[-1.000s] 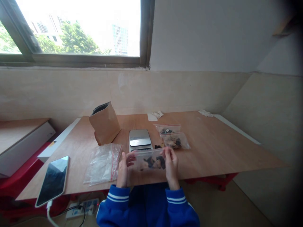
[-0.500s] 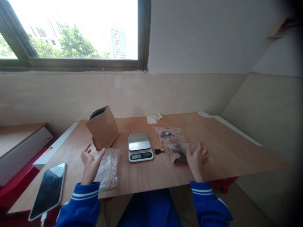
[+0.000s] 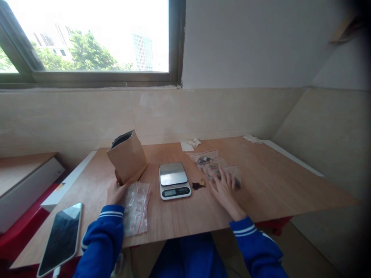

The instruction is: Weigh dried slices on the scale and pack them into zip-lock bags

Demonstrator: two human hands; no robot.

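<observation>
Paper bag [image 3: 129, 156] left, scale [image 3: 173, 175] centre, filled packets [image 3: 205, 158] right
Left hand [image 3: 117, 191] at the paper bag's lower edge, just beside clear zip bags [image 3: 135, 214]; cannot tell whether its fingers pinch anything; paper bag stands mouth up, likely to keep the opening reachable; scale sits between the hands, seemingly handy to both; dark scraps [image 3: 198, 185] just beside it; right hand [image 3: 222, 189] spread, fingers over the nearest filled packet, perhaps steadying it
</observation>
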